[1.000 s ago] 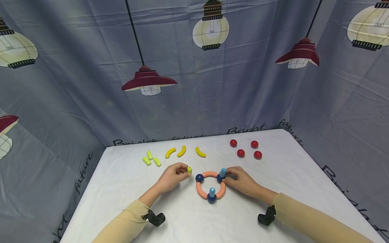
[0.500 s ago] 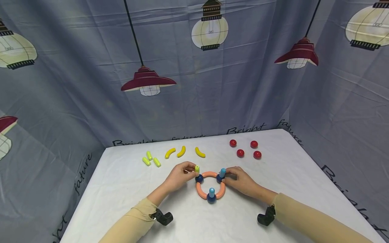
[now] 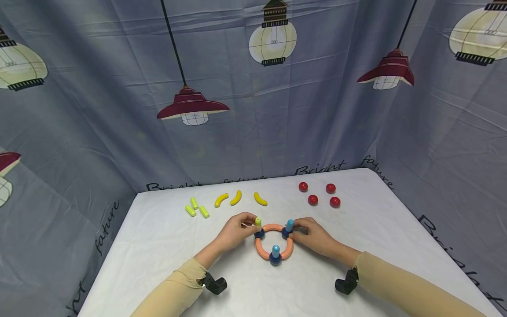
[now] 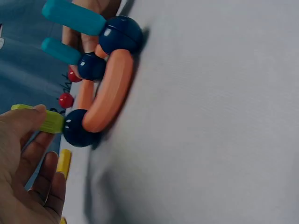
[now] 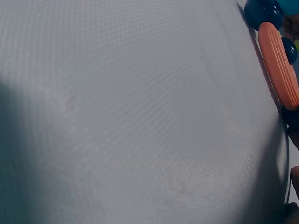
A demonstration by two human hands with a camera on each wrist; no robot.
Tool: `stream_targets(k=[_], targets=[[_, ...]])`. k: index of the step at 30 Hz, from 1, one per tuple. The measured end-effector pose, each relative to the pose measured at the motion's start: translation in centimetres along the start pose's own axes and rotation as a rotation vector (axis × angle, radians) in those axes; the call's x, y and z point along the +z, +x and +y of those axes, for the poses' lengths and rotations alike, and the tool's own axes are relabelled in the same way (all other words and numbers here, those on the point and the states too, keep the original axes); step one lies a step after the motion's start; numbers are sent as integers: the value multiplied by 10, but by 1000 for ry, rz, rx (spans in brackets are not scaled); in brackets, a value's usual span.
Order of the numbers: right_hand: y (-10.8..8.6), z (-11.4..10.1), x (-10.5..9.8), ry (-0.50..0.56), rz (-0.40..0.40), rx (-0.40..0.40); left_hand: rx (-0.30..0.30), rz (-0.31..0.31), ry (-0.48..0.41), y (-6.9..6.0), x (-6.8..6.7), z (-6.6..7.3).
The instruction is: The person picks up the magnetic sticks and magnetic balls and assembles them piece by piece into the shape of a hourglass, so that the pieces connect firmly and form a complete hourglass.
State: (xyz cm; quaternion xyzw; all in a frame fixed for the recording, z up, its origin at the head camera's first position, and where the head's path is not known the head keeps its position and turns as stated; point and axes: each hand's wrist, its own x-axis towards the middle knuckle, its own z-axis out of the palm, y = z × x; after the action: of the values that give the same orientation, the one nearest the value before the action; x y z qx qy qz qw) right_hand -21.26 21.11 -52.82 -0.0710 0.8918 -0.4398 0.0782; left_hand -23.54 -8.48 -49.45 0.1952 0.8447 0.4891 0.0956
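Observation:
In the head view my left hand (image 3: 233, 232) pinches a yellow-green rod (image 4: 51, 122) between thumb and finger. The rod's end meets a dark blue ball (image 4: 79, 128) at the left of a ring of curved orange pieces (image 3: 261, 251). My right hand (image 3: 317, 235) holds the ring's right dark blue ball (image 3: 286, 233), from which a light blue rod (image 3: 290, 225) stands up. Another light blue rod (image 3: 276, 251) rises from the near ball (image 3: 275, 259). In the right wrist view only fingertips show at the right edge, beside an orange piece (image 5: 279, 67).
On the white table (image 3: 158, 255), several yellow-green rods (image 3: 194, 203) lie at the back left. Curved yellow pieces (image 3: 236, 198) are beside them. Several red balls (image 3: 313, 200) lie at the back right. A patterned curtain (image 3: 253, 132) hangs behind.
My left hand has moved right with the yellow-green rod, bringing it from beside the ring onto the left dark blue ball. My right hand stays at the right ball.

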Motion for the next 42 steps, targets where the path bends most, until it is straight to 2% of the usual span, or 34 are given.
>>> stream_targets(k=[6,11,16,30,42], targets=[[0,0,0,-6,0,8,-15,-15,-19,-1,2,-5],[0,2,1,-6,2,11,-35,-38,20,-2,6,-16],[0,3,1,-3,1,7,-23,-48,32,-4,8,-24],[1,2,1,8,2,-10,-24,-67,20,-4,7,-25],[2,5,2,-2,5,-14,-15,-58,18,-3,8,-25]])
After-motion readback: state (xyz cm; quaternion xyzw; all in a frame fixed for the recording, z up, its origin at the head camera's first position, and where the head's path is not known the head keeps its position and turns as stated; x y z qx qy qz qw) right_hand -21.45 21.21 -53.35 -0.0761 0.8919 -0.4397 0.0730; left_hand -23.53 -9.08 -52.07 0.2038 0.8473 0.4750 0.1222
